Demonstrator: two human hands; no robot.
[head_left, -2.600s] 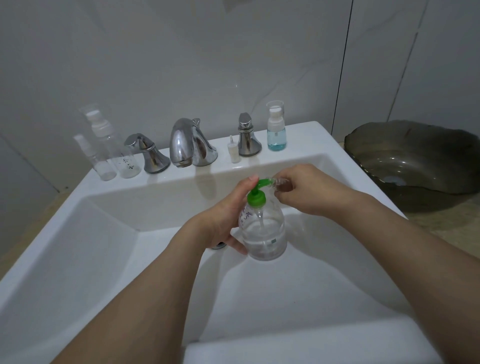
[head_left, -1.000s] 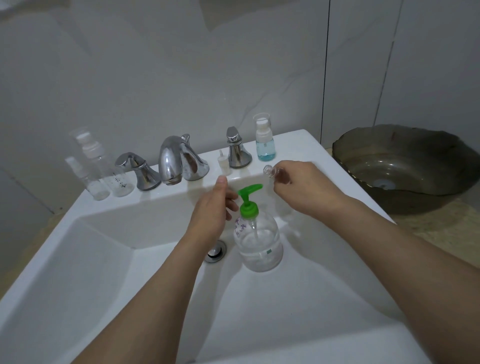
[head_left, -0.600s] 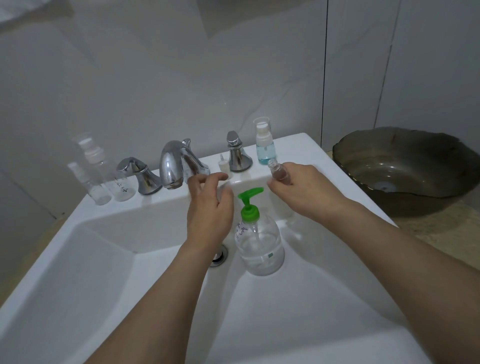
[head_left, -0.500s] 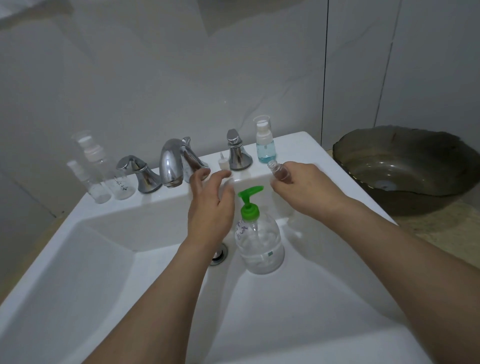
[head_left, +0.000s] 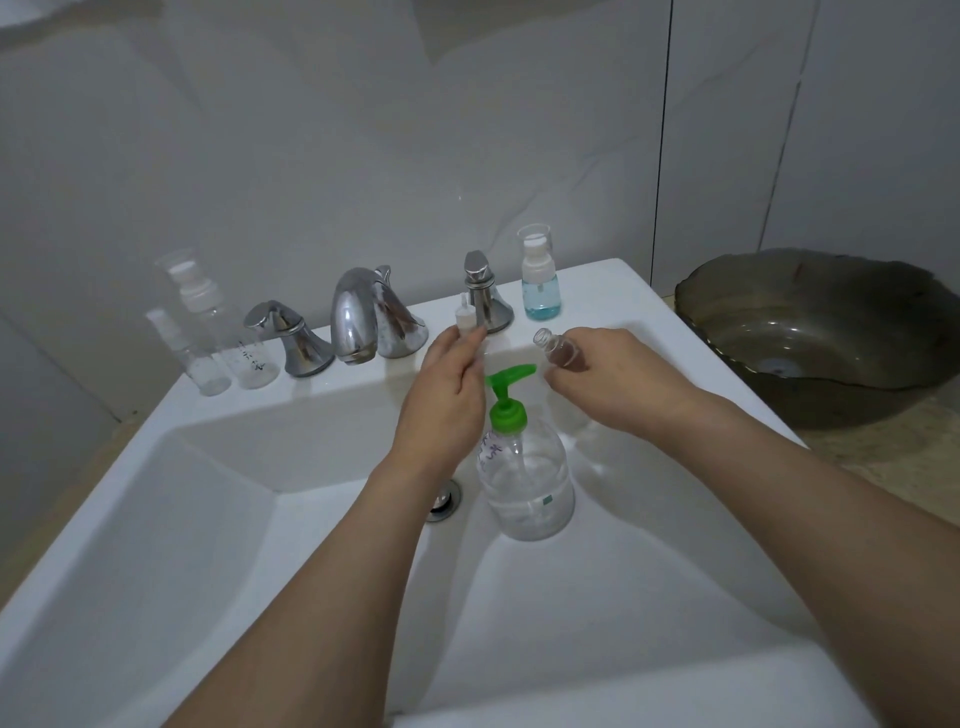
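Note:
A clear pump bottle (head_left: 527, 478) with a green pump head stands upright in the white sink (head_left: 218, 519), close to the drain. My right hand (head_left: 613, 384) holds a tiny clear open-necked bottle (head_left: 556, 349) tilted to the left, above and behind the pump. My left hand (head_left: 447, 400) reaches to the sink's back ledge, and its fingertips pinch a small white spray cap (head_left: 464, 318) that stands by the right tap handle.
On the back ledge stand a chrome spout (head_left: 363, 312), two tap handles (head_left: 288, 338) (head_left: 480, 299), two empty clear spray bottles (head_left: 208, 322) at the left and a small bottle of blue liquid (head_left: 540, 275). A dark glass basin (head_left: 821, 332) sits on the counter at right.
My left hand let go of the pump bottle and reached back to the ledge, closing its fingers on the small white cap. My right hand lifted the tiny bottle away from the pump spout.

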